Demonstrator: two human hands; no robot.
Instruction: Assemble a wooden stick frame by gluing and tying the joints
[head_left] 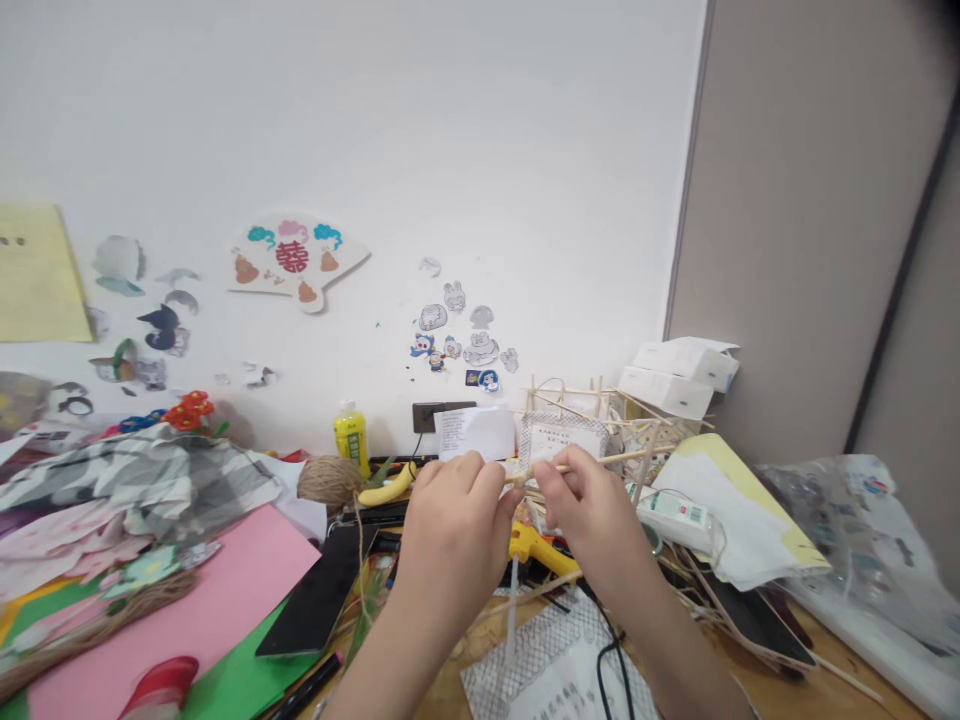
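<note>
In front of me, my left hand and my right hand are close together over the cluttered table. Both are closed in a pinch on a thin wooden stick, which runs out to the right past my right hand. A short upright stick meets it near its far end; whether they are joined I cannot tell. Below and between my hands lies a yellow glue gun with a translucent glue stick pointing toward me. My fingers partly hide the held stick's left end.
A ball of twine, yellow bottle and banana-shaped item sit left. Pink paper and a dark phone-like slab lie nearer. White boxes stand back right. A black cable loops beside my right forearm.
</note>
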